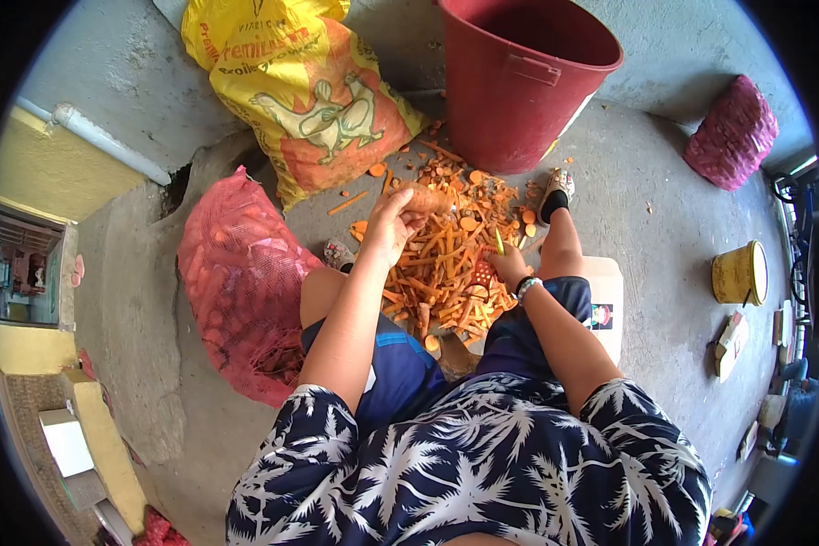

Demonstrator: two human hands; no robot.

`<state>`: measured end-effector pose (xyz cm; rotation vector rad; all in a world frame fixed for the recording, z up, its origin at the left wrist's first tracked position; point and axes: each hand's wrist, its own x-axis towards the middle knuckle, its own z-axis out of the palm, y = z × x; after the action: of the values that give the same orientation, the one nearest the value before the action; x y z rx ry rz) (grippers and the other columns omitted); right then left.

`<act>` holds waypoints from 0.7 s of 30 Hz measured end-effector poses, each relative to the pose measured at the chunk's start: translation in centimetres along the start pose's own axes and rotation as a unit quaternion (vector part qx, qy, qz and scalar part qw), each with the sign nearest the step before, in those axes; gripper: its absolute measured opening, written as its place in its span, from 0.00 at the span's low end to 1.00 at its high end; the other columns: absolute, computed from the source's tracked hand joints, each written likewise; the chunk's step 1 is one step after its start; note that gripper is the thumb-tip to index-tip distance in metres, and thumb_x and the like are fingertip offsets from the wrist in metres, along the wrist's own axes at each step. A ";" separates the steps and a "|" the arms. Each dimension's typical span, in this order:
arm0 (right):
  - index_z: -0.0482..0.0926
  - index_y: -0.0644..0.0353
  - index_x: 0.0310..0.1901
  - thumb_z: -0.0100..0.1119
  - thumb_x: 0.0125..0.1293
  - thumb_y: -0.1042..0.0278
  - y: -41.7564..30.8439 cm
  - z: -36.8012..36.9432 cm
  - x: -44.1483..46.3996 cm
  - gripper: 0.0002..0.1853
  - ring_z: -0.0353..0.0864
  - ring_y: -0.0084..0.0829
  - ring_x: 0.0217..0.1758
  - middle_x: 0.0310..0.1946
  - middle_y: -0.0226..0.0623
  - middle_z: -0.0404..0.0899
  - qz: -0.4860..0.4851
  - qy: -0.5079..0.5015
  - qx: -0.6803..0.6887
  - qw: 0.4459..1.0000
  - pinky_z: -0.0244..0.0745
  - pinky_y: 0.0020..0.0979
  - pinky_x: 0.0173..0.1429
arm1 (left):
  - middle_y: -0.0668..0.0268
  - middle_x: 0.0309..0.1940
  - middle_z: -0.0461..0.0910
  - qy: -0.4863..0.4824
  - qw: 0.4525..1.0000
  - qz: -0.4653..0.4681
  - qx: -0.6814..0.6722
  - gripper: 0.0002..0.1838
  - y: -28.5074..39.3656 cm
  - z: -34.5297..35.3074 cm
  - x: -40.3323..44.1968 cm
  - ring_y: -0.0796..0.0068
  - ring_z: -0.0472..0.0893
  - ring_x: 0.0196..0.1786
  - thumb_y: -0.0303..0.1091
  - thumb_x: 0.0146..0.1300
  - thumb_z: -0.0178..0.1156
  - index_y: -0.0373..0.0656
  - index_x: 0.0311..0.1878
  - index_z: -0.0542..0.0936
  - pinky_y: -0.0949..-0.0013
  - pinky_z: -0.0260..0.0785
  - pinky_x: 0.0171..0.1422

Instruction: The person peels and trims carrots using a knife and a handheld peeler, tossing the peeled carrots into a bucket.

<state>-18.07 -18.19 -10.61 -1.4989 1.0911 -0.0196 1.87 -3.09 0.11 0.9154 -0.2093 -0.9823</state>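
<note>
In the head view my left hand [393,223] is closed around a thick orange-brown carrot [429,199], held above the pile with its free end pointing right. My right hand [508,263] is closed on a slim yellow-green handled tool [499,242], which points up and away from me; its blade is too small to make out. Between my legs, below both hands, lies a heap of orange carrot peelings and pieces [432,264]. The carrot and the tool are apart.
A red mesh sack of carrots [237,282] stands at the left. Behind the heap are a yellow printed sack [314,114] and a tall red bin [496,100]. Farther right are a purple mesh sack [735,134] and a yellow bucket [733,275].
</note>
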 end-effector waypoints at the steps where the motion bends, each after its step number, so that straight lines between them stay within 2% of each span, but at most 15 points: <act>1: 0.73 0.65 0.41 0.57 0.59 0.67 -0.4 -0.1 -0.2 0.12 0.68 0.24 0.16 0.19 0.32 0.72 -0.001 0.002 0.000 1.000 0.62 0.27 0.20 | 0.61 0.36 0.79 -0.002 1.000 0.000 -0.001 0.17 -0.1 -0.3 0.2 0.70 0.80 0.37 0.43 0.56 0.61 0.42 0.42 0.73 0.70 0.74 0.40; 3: 0.73 0.62 0.35 0.57 0.60 0.65 -1.0 -0.2 -0.4 0.09 0.67 0.23 0.15 0.17 0.30 0.70 -0.010 0.010 0.207 0.978 0.61 0.27 0.18 | 0.60 0.37 0.80 0.043 0.997 -0.067 0.009 0.15 -0.4 -0.7 0.3 0.69 0.80 0.36 0.41 0.56 0.61 0.42 0.41 0.73 0.71 0.74 0.40; 4: 0.71 0.59 0.31 0.58 0.61 0.64 -1.9 -0.2 -0.9 0.09 0.65 0.23 0.13 0.17 0.29 0.69 -0.030 0.003 0.285 0.958 0.61 0.27 0.18 | 0.60 0.37 0.80 0.044 0.997 -0.068 0.006 0.15 -0.6 -0.8 0.3 0.69 0.80 0.36 0.41 0.56 0.61 0.42 0.41 0.73 0.71 0.74 0.40; 5: 0.72 0.58 0.33 0.59 0.61 0.64 -3.0 -0.1 -1.3 0.09 0.66 0.23 0.14 0.18 0.29 0.70 -0.027 -0.025 0.350 0.936 0.61 0.25 0.18 | 0.60 0.38 0.80 0.065 0.993 -0.095 0.003 0.16 -0.7 -0.8 0.4 0.69 0.80 0.37 0.40 0.56 0.61 0.41 0.43 0.73 0.71 0.74 0.40; 7: 0.72 0.58 0.35 0.58 0.62 0.66 -5.7 0.3 -2.6 0.08 0.69 0.21 0.17 0.20 0.29 0.72 -0.067 -0.050 0.388 0.918 0.64 0.23 0.20 | 0.60 0.38 0.80 0.087 0.989 -0.120 -0.001 0.17 -0.4 -0.3 0.3 0.69 0.81 0.37 0.40 0.57 0.60 0.40 0.45 0.73 0.71 0.74 0.40; 8: 0.72 0.58 0.35 0.58 0.62 0.66 -6.7 0.6 -2.8 0.08 0.69 0.21 0.17 0.20 0.29 0.72 -0.068 -0.050 0.388 0.918 0.64 0.23 0.20 | 0.62 0.37 0.79 0.040 0.990 -0.137 0.008 0.17 -0.1 0.3 0.1 0.72 0.80 0.36 0.40 0.58 0.58 0.41 0.46 0.72 0.71 0.71 0.40; 9: 0.72 0.58 0.36 0.58 0.62 0.67 -7.7 0.9 -2.8 0.07 0.70 0.20 0.18 0.21 0.29 0.73 -0.120 -0.045 0.391 0.912 0.64 0.22 0.21 | 0.65 0.36 0.78 -0.008 0.988 -0.154 0.019 0.16 0.2 0.7 -0.1 0.74 0.79 0.36 0.41 0.59 0.56 0.42 0.47 0.71 0.71 0.69 0.40; 10: 0.71 0.59 0.37 0.58 0.62 0.67 -8.5 1.1 -2.7 0.07 0.71 0.19 0.19 0.22 0.29 0.74 -0.172 -0.041 0.392 0.903 0.65 0.21 0.22 | 0.65 0.36 0.78 -0.008 0.988 -0.154 0.019 0.16 0.1 0.6 -0.1 0.74 0.79 0.36 0.41 0.59 0.56 0.42 0.47 0.71 0.71 0.69 0.40; 12: 0.71 0.59 0.37 0.57 0.62 0.68 -10.1 1.2 -2.6 0.07 0.71 0.19 0.19 0.23 0.29 0.74 -0.203 -0.024 0.393 0.896 0.65 0.21 0.22 | 0.65 0.39 0.79 -0.089 0.982 -0.158 0.049 0.16 -0.1 0.3 -0.2 0.75 0.80 0.37 0.40 0.59 0.55 0.44 0.48 0.71 0.71 0.69 0.41; 13: 0.71 0.59 0.37 0.57 0.63 0.68 -10.7 1.1 -2.5 0.06 0.71 0.19 0.20 0.23 0.29 0.75 -0.234 -0.008 0.394 0.889 0.66 0.21 0.22 | 0.65 0.39 0.79 -0.088 0.982 -0.159 0.049 0.16 0.0 0.3 -0.2 0.75 0.80 0.37 0.40 0.59 0.55 0.44 0.48 0.71 0.71 0.69 0.41; 15: 0.71 0.59 0.37 0.56 0.63 0.69 -11.5 0.3 -2.4 0.06 0.71 0.19 0.20 0.24 0.30 0.75 -0.247 -0.027 0.398 0.883 0.66 0.21 0.22 | 0.62 0.40 0.78 -0.150 0.978 -0.140 0.034 0.19 0.3 0.4 -0.4 0.71 0.81 0.37 0.43 0.59 0.55 0.42 0.49 0.71 0.68 0.72 0.43; 18: 0.70 0.59 0.37 0.57 0.63 0.70 -12.8 -0.7 -2.7 0.06 0.72 0.18 0.21 0.25 0.30 0.75 -0.256 -0.059 0.432 0.863 0.67 0.20 0.24 | 0.60 0.38 0.77 -0.167 0.977 -0.131 -0.013 0.21 1.2 1.0 -0.8 0.66 0.81 0.38 0.45 0.60 0.54 0.41 0.50 0.69 0.65 0.74 0.46; 21: 0.69 0.59 0.39 0.59 0.61 0.72 -13.2 -0.7 -3.4 0.09 0.71 0.18 0.21 0.26 0.29 0.75 -0.263 -0.020 0.386 0.884 0.67 0.20 0.24 | 0.59 0.38 0.76 -0.125 0.978 -0.149 -0.070 0.24 1.0 0.8 -0.3 0.62 0.81 0.38 0.47 0.60 0.53 0.39 0.52 0.68 0.62 0.76 0.47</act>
<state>-12.49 -18.79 1.86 -0.9997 0.4964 -0.7199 1.89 -3.14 1.44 0.7038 -0.2163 -1.3751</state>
